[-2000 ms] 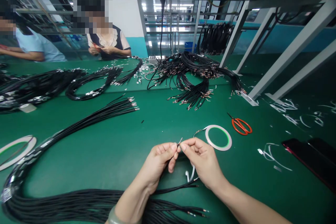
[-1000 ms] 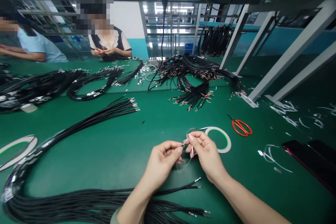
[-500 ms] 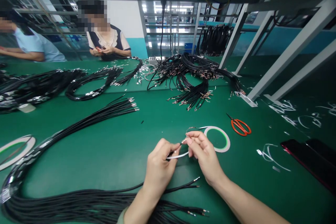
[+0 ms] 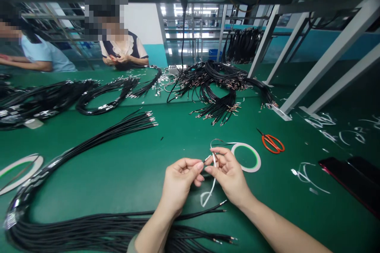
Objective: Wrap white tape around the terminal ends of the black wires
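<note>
Over the green mat, my left hand (image 4: 181, 182) pinches a thin black cable (image 4: 205, 160) close to its bare, metallic end. My right hand (image 4: 231, 176) is just to the right, its fingers closed on a narrow tape (image 4: 220, 140) that leads back to a flat white roll (image 4: 258, 163) with a green inner ring. A white strip (image 4: 213, 185) hangs from these fingers and curls at its lower end. The fingertips partly hide where tape and cable end meet. Below my wrists lies a bundle of black cables (image 4: 97, 227), bent round at the left.
Orange-handled scissors (image 4: 273, 144) lie beyond my right hand, with a dark flat object (image 4: 346, 172) at far right. More cable bundles (image 4: 221, 73) cover the back of the bench. Metal legs (image 4: 326, 57) stand at right. Two people (image 4: 124, 49) sit opposite. Another tape roll (image 4: 40, 162) is at left.
The white strip, earlier stretched across toward my left hand, now dangles from my right fingers. My left hand has turned slightly and still pinches the cable.
</note>
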`<state>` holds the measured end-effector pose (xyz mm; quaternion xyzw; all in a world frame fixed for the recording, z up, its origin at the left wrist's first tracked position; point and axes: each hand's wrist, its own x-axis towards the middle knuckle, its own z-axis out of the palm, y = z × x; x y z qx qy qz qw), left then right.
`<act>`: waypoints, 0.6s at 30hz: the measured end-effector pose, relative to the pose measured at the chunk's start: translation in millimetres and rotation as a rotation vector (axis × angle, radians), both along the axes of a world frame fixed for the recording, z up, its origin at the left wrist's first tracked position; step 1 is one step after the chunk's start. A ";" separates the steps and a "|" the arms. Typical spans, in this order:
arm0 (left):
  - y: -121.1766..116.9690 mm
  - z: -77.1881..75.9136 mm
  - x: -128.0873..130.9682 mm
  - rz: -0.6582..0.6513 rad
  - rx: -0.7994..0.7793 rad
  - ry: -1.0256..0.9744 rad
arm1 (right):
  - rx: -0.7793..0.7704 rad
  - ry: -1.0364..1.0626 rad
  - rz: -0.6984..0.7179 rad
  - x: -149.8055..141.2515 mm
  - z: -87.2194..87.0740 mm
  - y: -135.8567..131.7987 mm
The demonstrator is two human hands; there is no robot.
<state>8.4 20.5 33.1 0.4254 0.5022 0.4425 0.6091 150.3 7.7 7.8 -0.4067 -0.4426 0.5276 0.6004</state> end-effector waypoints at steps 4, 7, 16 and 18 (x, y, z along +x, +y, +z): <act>-0.9 3.8 -0.7 -0.036 0.002 -0.004 | 0.022 -0.066 -0.039 1.8 -3.8 2.1; -2.3 5.2 0.8 -0.076 0.055 0.041 | 0.043 -0.091 -0.062 3.2 -5.8 4.9; -18.3 9.5 8.3 -0.176 0.571 0.402 | 0.139 -0.241 -0.116 6.6 -15.3 11.2; -27.1 11.3 11.6 -0.338 0.630 0.491 | 0.164 -0.277 -0.120 8.8 -17.9 13.5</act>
